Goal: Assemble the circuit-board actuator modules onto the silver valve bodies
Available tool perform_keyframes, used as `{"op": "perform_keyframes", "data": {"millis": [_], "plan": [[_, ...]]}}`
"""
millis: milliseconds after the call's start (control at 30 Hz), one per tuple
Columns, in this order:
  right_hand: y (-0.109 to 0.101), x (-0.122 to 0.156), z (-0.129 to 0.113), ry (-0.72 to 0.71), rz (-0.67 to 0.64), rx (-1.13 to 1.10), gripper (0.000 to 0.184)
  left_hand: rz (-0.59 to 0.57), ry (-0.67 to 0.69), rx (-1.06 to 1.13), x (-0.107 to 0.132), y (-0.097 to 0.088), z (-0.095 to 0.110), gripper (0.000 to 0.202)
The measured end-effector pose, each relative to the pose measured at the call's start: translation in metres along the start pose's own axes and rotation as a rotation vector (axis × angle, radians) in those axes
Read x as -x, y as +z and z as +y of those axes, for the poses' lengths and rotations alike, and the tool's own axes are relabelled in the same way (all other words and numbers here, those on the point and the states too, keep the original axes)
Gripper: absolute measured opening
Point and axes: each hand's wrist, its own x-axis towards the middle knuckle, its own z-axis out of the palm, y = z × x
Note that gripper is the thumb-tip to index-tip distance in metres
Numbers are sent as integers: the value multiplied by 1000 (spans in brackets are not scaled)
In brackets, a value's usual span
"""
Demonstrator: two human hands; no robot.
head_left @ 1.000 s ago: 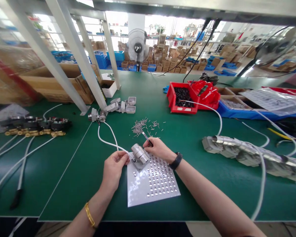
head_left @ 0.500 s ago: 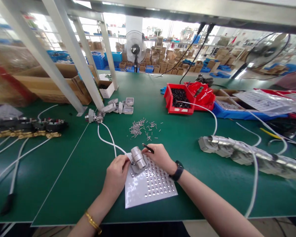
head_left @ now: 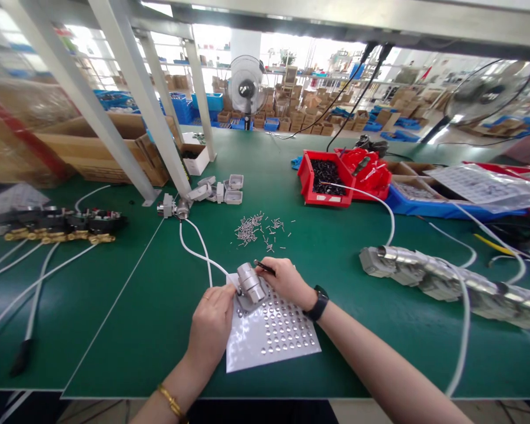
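A silver metal fitting (head_left: 249,281), a cylinder on a grey square base, rests tilted on a white sheet (head_left: 242,352) dotted with rows of small, shiny round pieces. My left hand (head_left: 214,315) is closed at the fitting's left side, its fingertips pinching near where a white cable (head_left: 203,257) joins it; the exact grip is partly hidden. My right hand (head_left: 289,284) is closed round a slim black tool (head_left: 264,267), held pen-like at the fitting's right side. The tool's tip lies close to the cylinder; whether they touch is unclear.
Beyond the hands lies a pile of small metal screws (head_left: 248,229). A red bin (head_left: 325,179) holds black parts. Similar metal fittings (head_left: 441,277) line up at right, with cables. Brass-based assemblies (head_left: 59,227) sit left, grey housings (head_left: 216,190) near the post (head_left: 145,100).
The view has shifted slightly, moving the scene a little to the right. My left fingers have drawn closer together at the fitting; my right hand keeps almost the same place.
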Motion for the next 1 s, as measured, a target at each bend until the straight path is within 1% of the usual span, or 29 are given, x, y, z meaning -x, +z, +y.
{"op": "perform_keyframes", "data": {"millis": [100,200,233,300,333,367,400,467,500,533,567,633,700,767,867,933,1000], "plan": [[3,5,4,19,31,33,17,-58,16,-1,4,-3,5,30],[4,12,4,31,44,44,22,-167,-37,57,5,-6,8,39],[3,14,3,24,25,27,25,-192,-61,79,6,-7,8,41],[-2,17,2,-8,-63,-38,30,-208,-106,119,8,-8,8,38],[-6,17,2,-9,-97,-55,30,-203,-123,133,10,-9,8,35],[-10,17,3,15,-99,-47,27,-195,-132,141,12,-9,7,33],[-16,15,6,61,-66,-13,24,-189,-134,146,13,-10,5,32],[-26,8,17,196,77,105,17,-176,-141,142,10,-11,1,31],[-30,3,23,260,147,160,15,-161,-160,135,5,-11,-3,31],[-34,-3,31,307,187,200,13,-147,-192,118,-2,-10,-9,30],[-35,-10,38,336,198,226,10,-140,-230,94,-13,-8,-15,28],[-36,-22,48,374,183,263,7,-145,-296,32,-39,0,-30,21],[-34,-31,53,390,155,276,14,-178,-305,-9,-68,12,-44,17],[-33,-35,51,395,147,271,19,-205,-289,-22,-92,26,-55,14],[-35,-27,41,384,175,218,16,-241,-262,-18,-113,42,-60,6],[-35,-12,31,358,191,147,12,-270,-249,6,-118,48,-60,10],[-29,8,19,337,184,67,10,-291,-251,43,-120,51,-59,15]]}}
